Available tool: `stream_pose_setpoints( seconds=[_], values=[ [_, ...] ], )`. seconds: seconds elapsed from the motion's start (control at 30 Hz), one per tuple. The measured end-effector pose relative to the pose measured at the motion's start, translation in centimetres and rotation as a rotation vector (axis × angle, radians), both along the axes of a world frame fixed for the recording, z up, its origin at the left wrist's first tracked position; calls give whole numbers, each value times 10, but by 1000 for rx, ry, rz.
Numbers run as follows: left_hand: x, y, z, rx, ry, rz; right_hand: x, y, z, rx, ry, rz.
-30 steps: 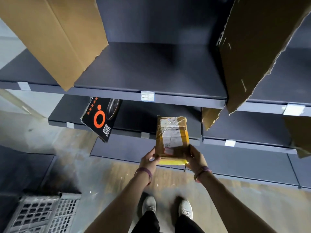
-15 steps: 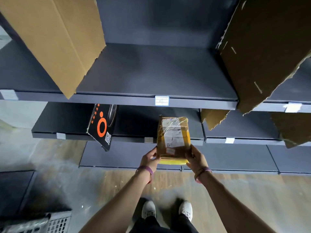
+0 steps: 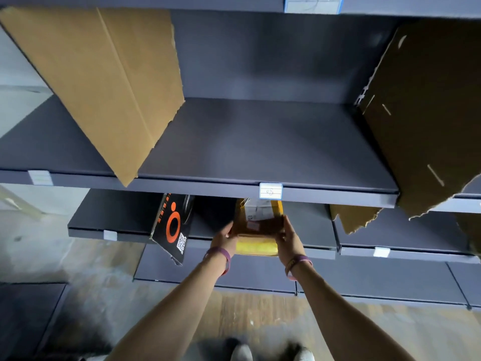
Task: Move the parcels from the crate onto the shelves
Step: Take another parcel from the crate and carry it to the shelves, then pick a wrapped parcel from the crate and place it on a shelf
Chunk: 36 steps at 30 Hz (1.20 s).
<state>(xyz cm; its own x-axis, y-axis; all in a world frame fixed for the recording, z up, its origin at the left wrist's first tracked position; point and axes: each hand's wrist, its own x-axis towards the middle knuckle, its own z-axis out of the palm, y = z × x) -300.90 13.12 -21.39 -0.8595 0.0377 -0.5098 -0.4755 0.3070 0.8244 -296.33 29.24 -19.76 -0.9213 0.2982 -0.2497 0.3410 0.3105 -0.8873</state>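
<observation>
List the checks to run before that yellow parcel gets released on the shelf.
1. Grip: left hand and right hand hold the yellow parcel by its sides: ok.
2. Far end under the upper shelf: ok.
3. Whole parcel on the middle shelf: not ok, near end overlaps its front edge.
4. Clear of the black box: ok, apart.
5. Room deeper in: cannot tell, hidden.

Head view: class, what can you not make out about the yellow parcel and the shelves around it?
The yellow parcel: far end hidden behind the upper shelf's front edge; its label blurred.
The black box: top hidden by the same edge.
The shelf tag: writing too small.
The crate: outside the head view.
</observation>
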Motion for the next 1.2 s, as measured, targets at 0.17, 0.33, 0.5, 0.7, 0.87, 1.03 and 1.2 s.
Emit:
stream_pose_setpoints(
  seconds=[0.17,0.33,0.5,0.7,0.87,1.03,1.2],
  values=[
    [-29,-2,0,-42,52,-57,-25,1,-4,71,-9,29],
    [-29,-4,-2,-132,48,-184,-25,7,-11,145,-75,153],
    [11,-20,-10,-356,296,-216,12,10,-24,439,-65,247],
    [19,-22,-13,-519,450,-476,29,4,-25,684,-77,406],
    [0,-12,-3,-640,293,-590,11,3,-11,618,-127,423],
    [-14,-5,0,-597,196,-604,-3,6,-1,619,-249,418],
    [-18,-3,-4,-586,207,-618,-14,8,-3,634,-307,432]
  ],
)
